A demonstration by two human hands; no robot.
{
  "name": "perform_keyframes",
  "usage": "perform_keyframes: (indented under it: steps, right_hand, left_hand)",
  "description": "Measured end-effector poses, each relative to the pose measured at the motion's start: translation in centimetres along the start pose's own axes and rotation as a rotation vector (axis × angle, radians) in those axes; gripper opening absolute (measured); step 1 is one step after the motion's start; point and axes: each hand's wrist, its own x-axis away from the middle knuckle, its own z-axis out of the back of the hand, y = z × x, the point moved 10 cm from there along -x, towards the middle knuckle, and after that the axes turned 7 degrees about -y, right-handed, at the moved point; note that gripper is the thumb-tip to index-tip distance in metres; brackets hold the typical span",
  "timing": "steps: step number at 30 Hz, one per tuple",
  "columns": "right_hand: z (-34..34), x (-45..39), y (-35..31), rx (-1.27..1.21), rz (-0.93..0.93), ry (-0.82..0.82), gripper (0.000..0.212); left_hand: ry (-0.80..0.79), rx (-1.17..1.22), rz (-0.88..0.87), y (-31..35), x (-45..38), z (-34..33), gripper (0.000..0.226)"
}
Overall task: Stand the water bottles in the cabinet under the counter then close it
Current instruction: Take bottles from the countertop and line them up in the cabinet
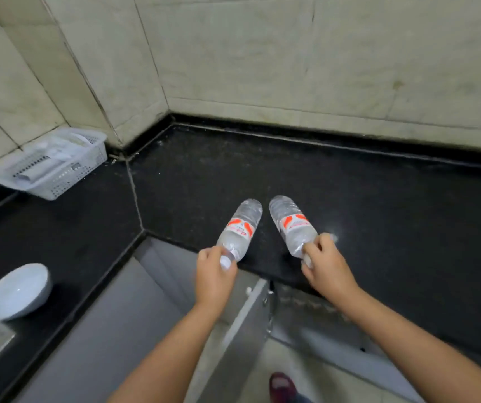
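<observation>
The left hand gripped the neck of the left water bottle; the right hand gripped the neck of the right water bottle; both bottles slanted away over the black counter, beyond the fingers; the cabinet door stood open below.

we see both forearms bare, no sleeves; below the right hand, a dark red shoe.
</observation>
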Motion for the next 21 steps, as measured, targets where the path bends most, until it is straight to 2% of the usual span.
perform_keyframes:
  steps: [6, 8, 10, 15, 21]
  right_hand:
    - [7.5, 11.0, -4.3, -0.012, -0.045, -0.011, 0.018]
    - [10.2, 13.4, -4.6, -0.011, -0.083, 0.021, 0.020]
    - [10.9, 15.7, -3.7, -0.021, -0.200, -0.061, 0.028]
    - [6.7, 22.4, 1.0, -0.004, -0.410, -0.393, 0.032]
    - [0.4, 28.4, 9.3, -0.044, -0.564, -0.571, 0.031]
  left_hand:
    - [-0.036, -0.183, -0.217, 4.2, 10.0, 2.8, 0.031]
    - [-0.058, -0.194, -0.320, 6.7, 12.1, 2.8, 0.028]
    - [-0.105, -0.213, -0.383, 8.2, 13.7, 1.7, 0.026]
    - [-0.344, -0.316, -0.338, 6.8, 18.1, -6.0, 0.027]
    - [-0.575, -0.422, -0.160, 2.7, 21.3, -17.1, 0.033]
